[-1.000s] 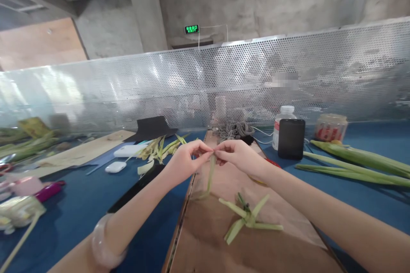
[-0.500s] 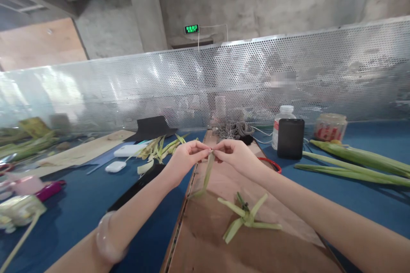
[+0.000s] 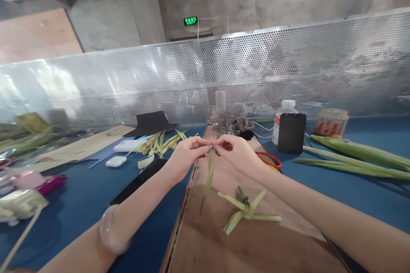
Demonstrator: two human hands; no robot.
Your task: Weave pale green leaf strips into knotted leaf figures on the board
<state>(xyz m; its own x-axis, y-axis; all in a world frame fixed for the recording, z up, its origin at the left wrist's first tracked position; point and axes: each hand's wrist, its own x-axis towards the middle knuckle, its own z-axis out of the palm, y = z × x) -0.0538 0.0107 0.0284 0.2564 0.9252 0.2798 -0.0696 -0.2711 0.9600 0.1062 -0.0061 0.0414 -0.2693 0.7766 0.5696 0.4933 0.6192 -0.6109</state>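
Note:
Both hands meet above the wooden board point(image 3: 205, 230), fingertips pinched together. Between them hangs a pale green leaf strip point(image 3: 210, 170), its lower end blurred. My left hand point(image 3: 187, 155), with a translucent bangle on the wrist, is closed on the strip's upper end. My right hand point(image 3: 235, 151) is closed at the same spot, thumb and forefinger together. A tiny shiny bit shows at the fingertips, too small to name. Just nearer on the board lies a star-shaped piece of folded leaf strips point(image 3: 246, 211) with a darker green tip.
Right of the board stand a black upright device point(image 3: 291, 133), a bottle point(image 3: 288, 104), a jar point(image 3: 331, 121) and long green leaves point(image 3: 358, 153). A grey cord bundle point(image 3: 233, 124) lies behind. On the left are leaf scraps point(image 3: 156, 144), a white earphone case point(image 3: 115, 161) and a pink object point(image 3: 30, 179).
The hanging strip has swung, its lower end now nearer to vertical. Both hands stay pinched together at its top. The view has shifted slightly.

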